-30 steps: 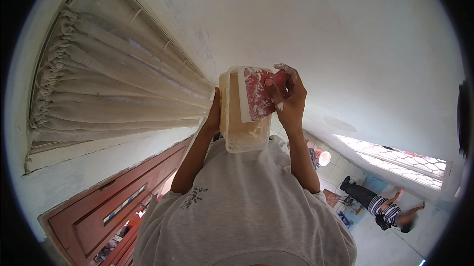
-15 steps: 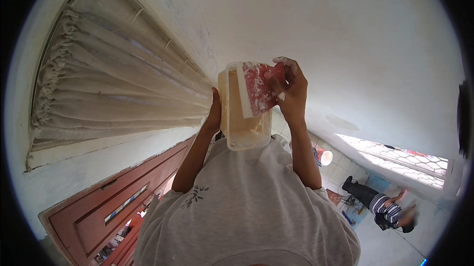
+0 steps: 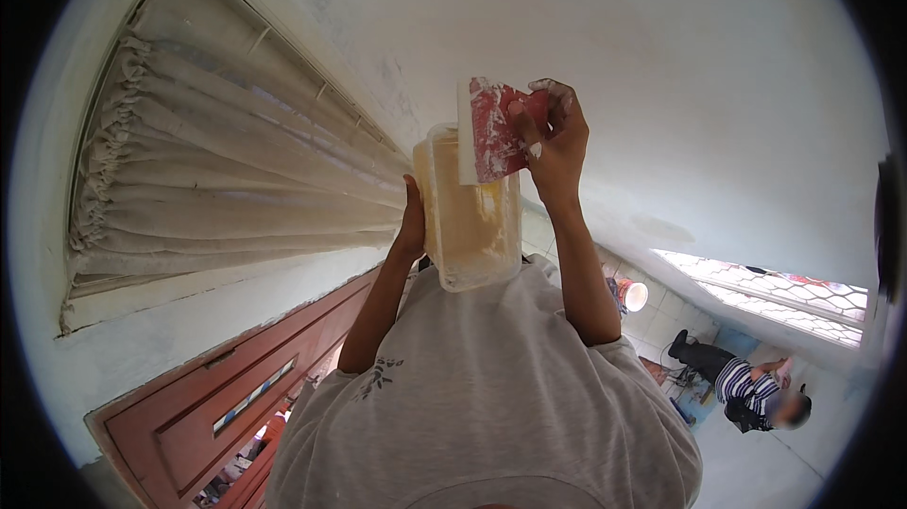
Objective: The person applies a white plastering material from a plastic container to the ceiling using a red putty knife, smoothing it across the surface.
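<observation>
Both hands occupied and apart from each other. Left hand clamped along the left wall of a translucent plastic tub, thumb up near the rim, remaining fingers out of sight. Right hand pinches a red putty spreader at its right end, thumb on the near face; the pale blade edge points left. Position: tub held in front of the chest of the grey T-shirt, spreader overlapping the tub's far right part in this view; whether blade and rim touch cannot be told. Progress, judged from residue: the spreader has clearly been used, its red face streaked with white compound, with white specks on the right fingers. Tub interior shows a beige tone and smears toward the right side; quantity left inside unclear. Painted wall ahead is blotchy, some patches duller; cannot separate treated areas from untreated, so remaining extent undetermined. No blade contact with the wall seen. Surroundings: gathered curtain at left, reddish-brown door below it, bucket on the floor at right, co-worker in a striped shirt beyond
</observation>
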Available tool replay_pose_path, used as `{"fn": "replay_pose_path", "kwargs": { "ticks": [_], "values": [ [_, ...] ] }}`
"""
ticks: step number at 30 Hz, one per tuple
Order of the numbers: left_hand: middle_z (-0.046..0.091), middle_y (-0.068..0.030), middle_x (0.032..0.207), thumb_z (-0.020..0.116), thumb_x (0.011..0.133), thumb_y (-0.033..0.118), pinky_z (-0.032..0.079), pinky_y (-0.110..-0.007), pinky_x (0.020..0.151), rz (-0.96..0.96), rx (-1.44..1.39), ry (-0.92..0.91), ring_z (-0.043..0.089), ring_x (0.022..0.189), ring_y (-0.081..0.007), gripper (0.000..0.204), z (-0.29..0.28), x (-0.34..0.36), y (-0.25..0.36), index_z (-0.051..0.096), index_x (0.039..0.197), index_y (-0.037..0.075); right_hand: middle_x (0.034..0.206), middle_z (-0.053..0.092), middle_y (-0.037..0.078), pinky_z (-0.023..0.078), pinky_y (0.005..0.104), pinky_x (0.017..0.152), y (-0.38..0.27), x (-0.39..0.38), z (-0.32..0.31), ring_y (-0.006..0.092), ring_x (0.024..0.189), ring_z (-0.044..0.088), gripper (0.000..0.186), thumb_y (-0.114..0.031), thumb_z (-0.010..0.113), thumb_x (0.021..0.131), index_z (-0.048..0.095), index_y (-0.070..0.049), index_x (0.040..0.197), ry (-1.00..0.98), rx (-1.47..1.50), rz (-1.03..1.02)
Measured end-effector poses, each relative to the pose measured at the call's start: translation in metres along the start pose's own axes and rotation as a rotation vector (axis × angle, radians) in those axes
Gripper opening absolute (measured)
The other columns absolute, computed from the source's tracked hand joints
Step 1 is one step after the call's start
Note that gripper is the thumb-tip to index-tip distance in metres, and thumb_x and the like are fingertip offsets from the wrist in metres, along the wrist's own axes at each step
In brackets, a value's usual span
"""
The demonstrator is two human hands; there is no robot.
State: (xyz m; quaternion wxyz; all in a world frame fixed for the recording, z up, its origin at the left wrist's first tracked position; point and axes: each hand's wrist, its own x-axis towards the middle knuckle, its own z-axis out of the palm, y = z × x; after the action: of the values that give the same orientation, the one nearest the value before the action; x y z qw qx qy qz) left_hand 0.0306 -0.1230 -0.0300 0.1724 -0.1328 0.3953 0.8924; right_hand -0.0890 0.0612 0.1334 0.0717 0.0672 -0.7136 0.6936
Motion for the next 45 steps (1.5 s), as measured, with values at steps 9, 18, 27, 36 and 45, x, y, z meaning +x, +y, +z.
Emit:
{"fn": "replay_pose_path", "kwargs": {
  "ticks": [9, 18, 27, 36, 45],
  "values": [
    [0.058, -0.0139, 0.135, 0.014, 0.093, 0.079, 0.054, -0.037, 0.098, 0.015, -0.099, 0.069, 0.062, 0.119, -0.0231, 0.094, 0.010, -0.014, 0.002, 0.036, 0.151, 0.008, 0.088, 0.062, 0.004, 0.047, 0.0248, 0.071, 0.002, 0.010, 0.015, 0.0095, 0.078, 0.057, 0.031, -0.013, 0.074, 0.090, 0.058, 0.000, 0.113, 0.105, 0.029, -0.068],
    [0.060, -0.0148, 0.133, 0.014, 0.092, 0.080, 0.055, -0.037, 0.097, 0.063, -0.127, 0.099, 0.063, 0.117, -0.0238, 0.096, 0.014, -0.024, -0.002, 0.039, 0.149, 0.006, 0.093, 0.062, 0.007, 0.050, 0.0268, 0.068, -0.003, 0.023, 0.025, 0.0122, 0.078, 0.059, 0.037, -0.018, 0.076, 0.090, 0.059, 0.001, 0.116, 0.108, 0.018, -0.067],
    [0.056, -0.0156, 0.138, 0.010, 0.092, 0.080, 0.054, -0.040, 0.098, 0.112, -0.112, 0.114, 0.061, 0.120, -0.0264, 0.097, 0.029, -0.034, 0.004, 0.036, 0.151, 0.007, 0.100, 0.060, 0.009, 0.052, 0.0244, 0.069, 0.000, 0.029, 0.028, 0.0133, 0.080, 0.061, 0.048, -0.029, 0.078, 0.089, 0.057, 0.003, 0.119, 0.077, 0.024, -0.079],
    [0.050, -0.0131, 0.145, 0.008, 0.090, 0.082, 0.048, -0.044, 0.106, 0.067, -0.184, 0.217, 0.054, 0.129, -0.0279, 0.100, 0.029, -0.040, 0.011, 0.033, 0.154, 0.010, 0.101, 0.061, 0.007, 0.050, 0.0244, 0.067, -0.002, 0.034, 0.035, 0.0123, 0.082, 0.061, 0.046, -0.023, 0.076, 0.091, 0.056, 0.002, 0.123, 0.170, 0.082, -0.087],
    [0.051, -0.0107, 0.144, 0.016, 0.089, 0.084, 0.048, -0.044, 0.105, 0.130, -0.351, 0.118, 0.053, 0.128, -0.0270, 0.098, 0.013, -0.021, 0.003, 0.034, 0.154, 0.013, 0.114, 0.058, 0.013, 0.048, 0.0453, 0.099, -0.001, 0.003, -0.011, 0.0291, 0.116, 0.057, 0.026, -0.019, 0.067, 0.094, 0.067, -0.002, 0.114, -0.405, 0.595, -0.137]
  ]
}}
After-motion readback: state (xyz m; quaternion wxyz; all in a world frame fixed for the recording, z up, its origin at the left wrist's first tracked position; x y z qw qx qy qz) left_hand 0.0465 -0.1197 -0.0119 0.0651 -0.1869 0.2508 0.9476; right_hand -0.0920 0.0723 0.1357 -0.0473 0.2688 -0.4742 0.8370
